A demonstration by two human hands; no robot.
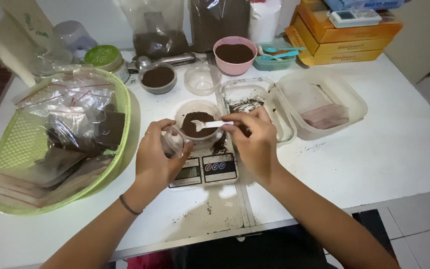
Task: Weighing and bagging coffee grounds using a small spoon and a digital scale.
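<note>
The right hand [254,142] pinches a white plastic spoon [210,124] over the brown powder in a clear cup [198,123] on the digital scale [205,169]. The left hand [157,157] grips a small clear container [173,142].

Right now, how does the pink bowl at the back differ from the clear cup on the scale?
The pink bowl is opaque and stands untouched on the table; the clear cup is see-through and sits on the scale. A white spoon, held by the right hand, reaches over the clear cup; nothing reaches the pink bowl. Both hold dark brown powder.
</note>
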